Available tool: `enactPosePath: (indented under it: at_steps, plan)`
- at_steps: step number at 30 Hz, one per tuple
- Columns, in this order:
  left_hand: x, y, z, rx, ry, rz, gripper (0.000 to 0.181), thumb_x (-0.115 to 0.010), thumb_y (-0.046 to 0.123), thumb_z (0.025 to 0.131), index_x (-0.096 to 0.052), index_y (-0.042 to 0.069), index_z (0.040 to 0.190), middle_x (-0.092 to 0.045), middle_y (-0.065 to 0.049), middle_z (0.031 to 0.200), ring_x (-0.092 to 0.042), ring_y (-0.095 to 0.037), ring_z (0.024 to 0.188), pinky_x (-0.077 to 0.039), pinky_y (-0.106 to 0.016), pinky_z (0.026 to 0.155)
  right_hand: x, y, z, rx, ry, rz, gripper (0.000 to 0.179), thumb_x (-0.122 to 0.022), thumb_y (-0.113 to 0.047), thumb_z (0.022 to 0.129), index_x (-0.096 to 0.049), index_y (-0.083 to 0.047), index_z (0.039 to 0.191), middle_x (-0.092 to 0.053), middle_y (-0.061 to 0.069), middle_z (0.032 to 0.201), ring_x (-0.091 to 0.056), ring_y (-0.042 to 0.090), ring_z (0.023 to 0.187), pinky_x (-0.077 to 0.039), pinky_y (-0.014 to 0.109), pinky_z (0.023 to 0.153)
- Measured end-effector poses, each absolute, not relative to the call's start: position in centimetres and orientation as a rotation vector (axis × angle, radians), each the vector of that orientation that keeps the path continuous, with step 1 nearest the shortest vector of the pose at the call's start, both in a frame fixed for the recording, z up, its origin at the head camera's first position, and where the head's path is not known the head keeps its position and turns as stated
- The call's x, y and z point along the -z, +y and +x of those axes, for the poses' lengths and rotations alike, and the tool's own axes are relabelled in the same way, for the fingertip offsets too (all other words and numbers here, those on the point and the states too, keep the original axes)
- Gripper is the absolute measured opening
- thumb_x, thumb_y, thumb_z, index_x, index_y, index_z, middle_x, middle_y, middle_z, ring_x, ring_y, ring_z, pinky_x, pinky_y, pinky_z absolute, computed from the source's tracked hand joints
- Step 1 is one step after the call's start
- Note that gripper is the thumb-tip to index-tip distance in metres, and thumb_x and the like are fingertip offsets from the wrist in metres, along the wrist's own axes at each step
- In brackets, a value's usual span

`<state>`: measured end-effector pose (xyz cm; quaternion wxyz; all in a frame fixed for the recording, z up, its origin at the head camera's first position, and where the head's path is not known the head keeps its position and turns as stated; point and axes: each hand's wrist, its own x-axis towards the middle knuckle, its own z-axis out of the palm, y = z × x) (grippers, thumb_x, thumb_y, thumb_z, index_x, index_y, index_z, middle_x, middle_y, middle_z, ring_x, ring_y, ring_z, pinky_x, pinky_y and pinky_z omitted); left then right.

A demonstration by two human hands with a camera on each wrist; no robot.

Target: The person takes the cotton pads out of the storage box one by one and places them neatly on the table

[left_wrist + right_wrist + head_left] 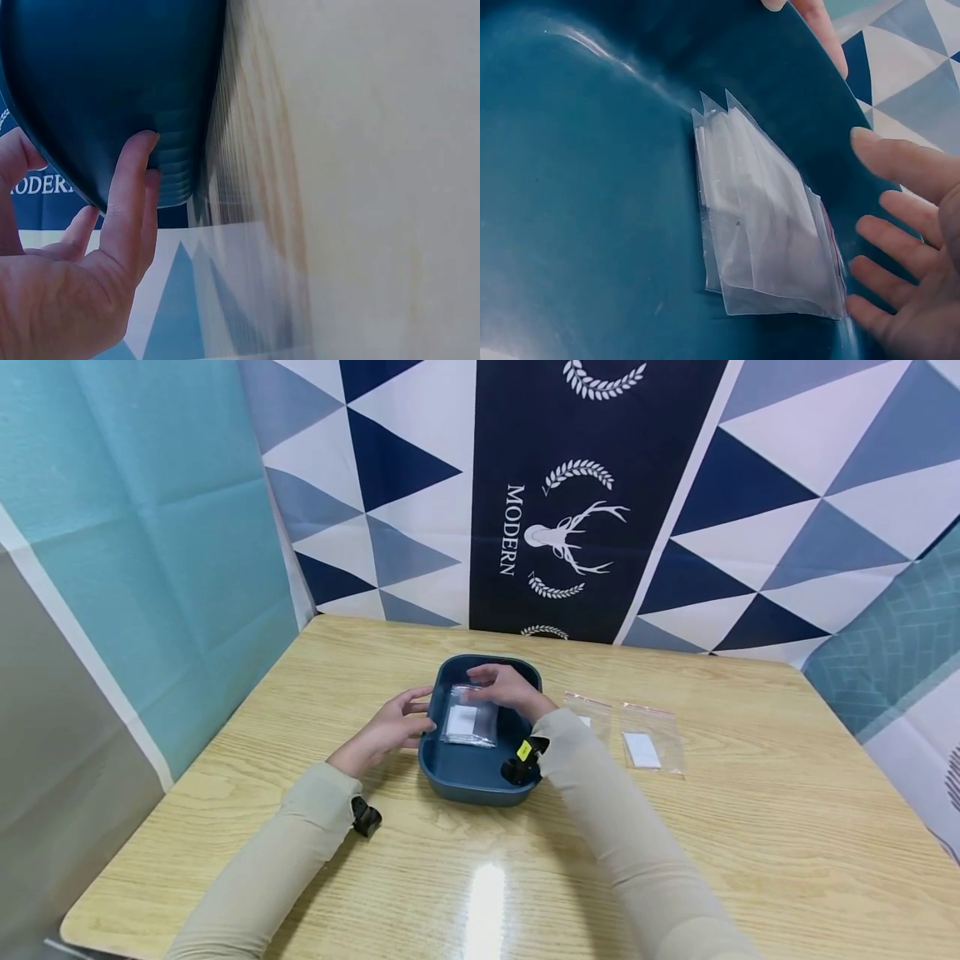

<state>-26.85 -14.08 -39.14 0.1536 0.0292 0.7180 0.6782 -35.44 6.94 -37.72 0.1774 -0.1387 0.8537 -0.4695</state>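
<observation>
A dark blue plastic basin (465, 777) stands on the table. Its left wall is held by my left hand (390, 727), thumb over the rim and fingers (131, 180) against the outer side. Inside, along the left wall, several clear zip bags (471, 722) with white contents lie stacked. My right hand (510, 689) hovers inside the basin over the far end of the stack. In the right wrist view its fingers (900, 240) are spread and grip nothing. The little finger's tip is close to the bags (772, 217); whether it touches them I cannot tell.
To the right of the basin, two more zip bags lie on the wooden table (750, 810): one with a white card (642, 750), another (588, 706) partly hidden by my right sleeve. A patterned cloth (420, 485) hangs behind the table.
</observation>
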Motion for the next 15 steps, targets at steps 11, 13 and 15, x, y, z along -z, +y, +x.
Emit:
enactPosePath:
  at_steps: [11,13,15]
  plan:
    - [39.15,-14.23,-27.04,-1.948,2.022,0.086,0.065,-0.052,-0.005,0.089,-0.025,0.009,0.147,-0.031,-0.024,0.141,-0.048,-0.041,0.116,-0.047,-0.049,0.087,37.56,6.75,-35.05,0.92,2.426,-0.553,0.062,-0.077,-0.024,0.078,-0.052,-0.011,0.133,-0.046,0.011,0.136,-0.043,0.025,0.12,-0.034,0.042,0.103]
    - [39.2,-14.24,-27.01,-1.947,2.026,0.087,0.065,-0.052,-0.005,0.089,-0.025,0.01,0.147,-0.031,-0.024,0.142,-0.048,-0.041,0.116,-0.047,-0.049,0.087,37.57,6.76,-35.03,0.854,2.414,-0.588,0.064,-0.077,-0.025,0.077,-0.05,-0.011,0.134,-0.044,0.01,0.138,-0.041,0.024,0.12,-0.032,0.042,0.104]
    - [39.25,-14.21,-26.97,-1.945,2.039,0.08,0.065,-0.053,-0.003,0.089,-0.027,0.012,0.146,-0.032,-0.022,0.141,-0.049,-0.039,0.115,-0.048,-0.047,0.086,37.63,6.76,-35.05,0.814,2.397,-0.61,0.067,-0.078,-0.025,0.076,-0.049,-0.011,0.135,-0.042,0.01,0.139,-0.04,0.024,0.12,-0.03,0.042,0.105]
